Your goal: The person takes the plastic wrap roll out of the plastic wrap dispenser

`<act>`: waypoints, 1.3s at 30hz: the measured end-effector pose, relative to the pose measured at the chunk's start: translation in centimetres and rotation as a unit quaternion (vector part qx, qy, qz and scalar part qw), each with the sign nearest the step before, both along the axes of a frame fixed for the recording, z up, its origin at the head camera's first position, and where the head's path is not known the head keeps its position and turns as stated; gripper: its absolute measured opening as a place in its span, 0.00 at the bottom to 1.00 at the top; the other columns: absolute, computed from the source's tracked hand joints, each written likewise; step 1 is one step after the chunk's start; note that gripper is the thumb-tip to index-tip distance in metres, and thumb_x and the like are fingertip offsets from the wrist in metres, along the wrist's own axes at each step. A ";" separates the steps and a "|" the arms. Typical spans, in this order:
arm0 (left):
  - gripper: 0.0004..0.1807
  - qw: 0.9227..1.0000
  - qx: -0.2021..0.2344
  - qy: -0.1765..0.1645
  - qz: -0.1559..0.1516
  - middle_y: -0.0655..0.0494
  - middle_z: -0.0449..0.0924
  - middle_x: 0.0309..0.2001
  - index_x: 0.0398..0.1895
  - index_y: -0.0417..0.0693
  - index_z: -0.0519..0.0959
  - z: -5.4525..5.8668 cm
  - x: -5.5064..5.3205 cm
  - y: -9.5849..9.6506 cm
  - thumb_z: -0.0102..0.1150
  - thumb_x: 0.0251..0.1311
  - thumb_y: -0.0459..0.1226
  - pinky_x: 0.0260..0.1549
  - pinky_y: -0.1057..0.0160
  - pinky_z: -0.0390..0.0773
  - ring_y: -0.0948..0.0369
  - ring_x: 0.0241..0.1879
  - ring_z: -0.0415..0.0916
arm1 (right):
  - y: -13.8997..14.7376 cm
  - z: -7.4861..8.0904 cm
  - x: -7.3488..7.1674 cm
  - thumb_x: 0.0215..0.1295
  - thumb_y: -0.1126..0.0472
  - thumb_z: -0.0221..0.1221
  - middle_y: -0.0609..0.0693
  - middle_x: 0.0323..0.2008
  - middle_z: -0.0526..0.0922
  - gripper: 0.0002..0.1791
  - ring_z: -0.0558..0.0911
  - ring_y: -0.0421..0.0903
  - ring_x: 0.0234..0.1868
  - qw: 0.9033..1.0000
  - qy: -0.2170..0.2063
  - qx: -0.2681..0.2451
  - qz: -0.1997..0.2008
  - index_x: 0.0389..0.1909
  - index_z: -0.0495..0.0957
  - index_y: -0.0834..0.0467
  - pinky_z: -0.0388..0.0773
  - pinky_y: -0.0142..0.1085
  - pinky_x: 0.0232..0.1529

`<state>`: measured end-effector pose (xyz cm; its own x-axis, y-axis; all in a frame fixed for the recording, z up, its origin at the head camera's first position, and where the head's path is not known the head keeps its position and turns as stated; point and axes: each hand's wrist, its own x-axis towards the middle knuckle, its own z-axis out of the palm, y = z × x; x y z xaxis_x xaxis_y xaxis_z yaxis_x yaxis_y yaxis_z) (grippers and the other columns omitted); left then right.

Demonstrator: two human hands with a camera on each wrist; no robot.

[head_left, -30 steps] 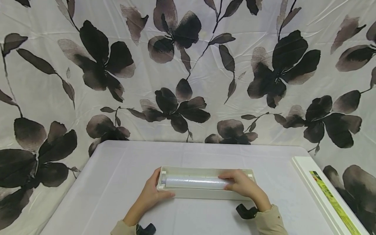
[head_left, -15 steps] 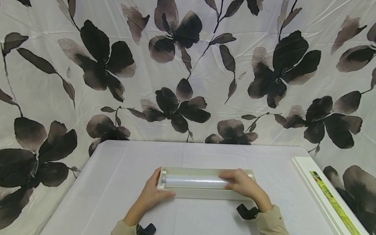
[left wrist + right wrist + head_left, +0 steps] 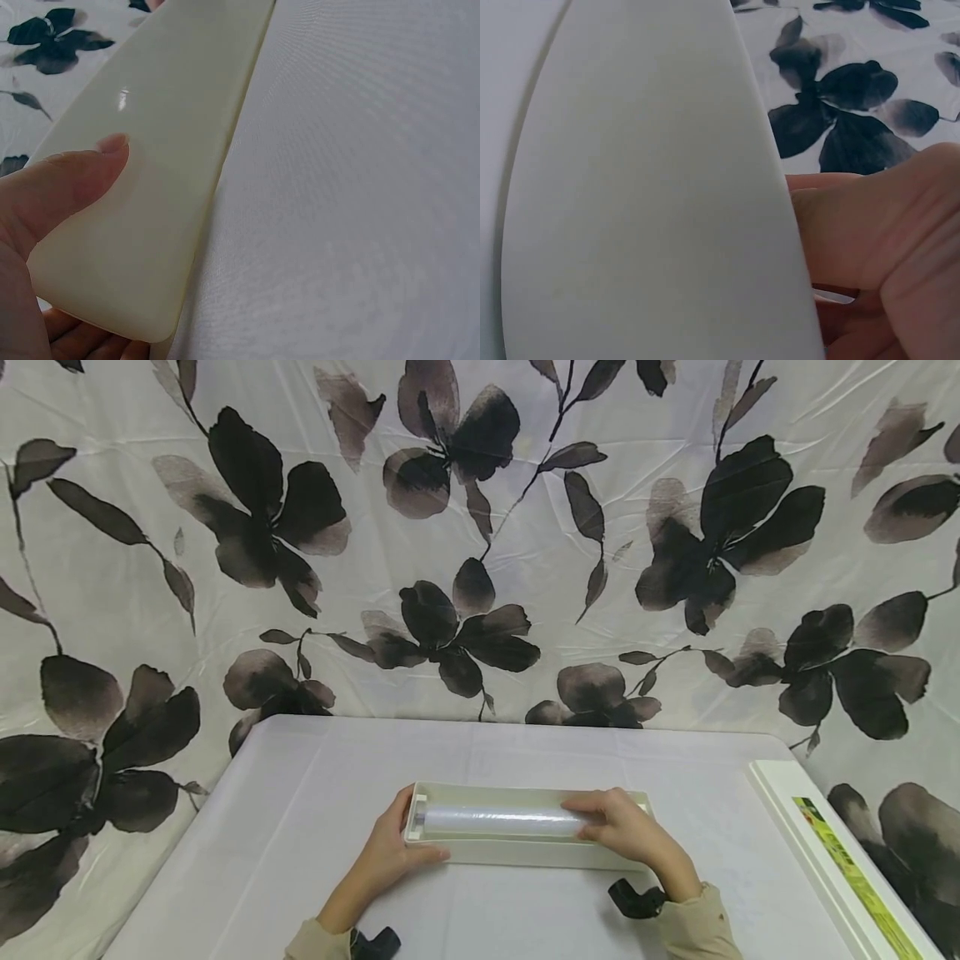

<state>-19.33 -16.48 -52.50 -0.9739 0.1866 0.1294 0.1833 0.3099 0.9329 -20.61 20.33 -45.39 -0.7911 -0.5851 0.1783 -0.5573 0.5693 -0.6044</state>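
Note:
A long off-white plastic box (image 3: pixel 517 854) lies lengthwise on the table, its top uncovered. Inside it is a shiny roll of plastic wrap (image 3: pixel 495 820). My left hand (image 3: pixel 392 845) grips the box's left end; in the left wrist view its thumb (image 3: pixel 82 180) presses on the front wall (image 3: pixel 150 172) and the other fingers curl round the end. My right hand (image 3: pixel 632 828) reaches over the front rim and holds the roll near its right end, thumb and fingers spread across it. In the right wrist view the box wall (image 3: pixel 660 187) hides those fingertips.
A long white lid (image 3: pixel 795 852) with a yellow label strip (image 3: pixel 855 877) lies along the table's right side. The table (image 3: pixel 525 756) has a white cover. Behind it hangs a white cloth with dark flowers (image 3: pixel 255 493). A black wrist-camera mount (image 3: pixel 636 899) hangs by the right sleeve.

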 end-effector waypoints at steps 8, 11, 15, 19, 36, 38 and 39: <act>0.56 1.000 0.006 -0.002 0.003 0.52 0.74 0.61 0.72 0.50 0.61 0.2 0.0 0.0 0.83 0.35 0.41 0.59 0.56 0.69 0.57 0.57 0.73 | 0.1 0.3 0.0 0.53 0.72 0.68 0.59 0.51 0.84 0.23 0.82 0.57 0.53 1.000 0.006 -0.003 -0.004 0.53 0.82 0.66 0.78 0.51 0.52; 0.57 1.000 0.004 -0.003 0.005 0.53 0.74 0.61 0.72 0.50 0.61 0.2 0.0 0.1 0.83 0.35 0.41 0.59 0.55 0.69 0.57 0.56 0.73 | 0.2 0.4 0.1 0.53 0.72 0.68 0.58 0.50 0.85 0.23 0.83 0.55 0.51 1.000 0.010 -0.006 -0.005 0.53 0.82 0.66 0.79 0.49 0.50; 0.57 1.000 0.004 -0.001 0.005 0.53 0.74 0.60 0.72 0.50 0.61 0.2 0.0 0.1 0.83 0.35 0.42 0.58 0.56 0.70 0.58 0.55 0.74 | 0.3 0.6 0.2 0.53 0.72 0.69 0.58 0.49 0.85 0.23 0.83 0.55 0.50 1.000 0.009 -0.016 -0.007 0.53 0.82 0.67 0.79 0.48 0.49; 0.55 1.000 0.014 0.002 -0.001 0.53 0.75 0.59 0.71 0.51 0.62 0.1 0.1 0.0 0.83 0.35 0.41 0.57 0.59 0.71 0.57 0.54 0.74 | 0.3 0.8 0.3 0.53 0.72 0.69 0.59 0.49 0.85 0.23 0.83 0.56 0.50 1.000 0.012 -0.020 -0.008 0.53 0.82 0.67 0.79 0.48 0.49; 0.52 1.000 0.010 0.003 -0.011 0.50 0.77 0.56 0.70 0.39 0.61 3.9 1.7 0.7 0.80 0.38 0.32 0.52 0.61 0.73 0.53 0.52 0.75 | 0.5 2.1 0.9 0.50 0.72 0.71 0.56 0.45 0.87 0.22 0.85 0.50 0.45 0.998 0.062 -0.031 -0.010 0.50 0.83 0.65 0.81 0.43 0.45; 0.52 1.000 0.013 0.006 -0.012 0.50 0.77 0.56 0.69 0.39 0.62 3.9 1.7 0.7 0.80 0.38 0.32 0.52 0.61 0.73 0.52 0.52 0.75 | 0.5 2.2 0.9 0.50 0.72 0.71 0.56 0.45 0.87 0.22 0.84 0.50 0.46 0.997 0.066 -0.031 -0.011 0.50 0.83 0.65 0.81 0.43 0.46; 0.52 1.000 0.015 0.006 -0.011 0.49 0.77 0.56 0.70 0.40 0.62 3.5 1.6 0.7 0.80 0.37 0.32 0.52 0.60 0.73 0.52 0.53 0.75 | 0.5 2.3 0.9 0.50 0.72 0.71 0.56 0.45 0.87 0.22 0.84 0.51 0.46 0.997 0.067 -0.031 -0.011 0.50 0.83 0.65 0.81 0.43 0.46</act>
<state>-17.75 -15.82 -48.96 -0.9678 0.2043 0.1474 0.2016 0.2773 0.9394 -19.68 20.87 -43.08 -0.7710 -0.5516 0.3182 -0.6223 0.5467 -0.5603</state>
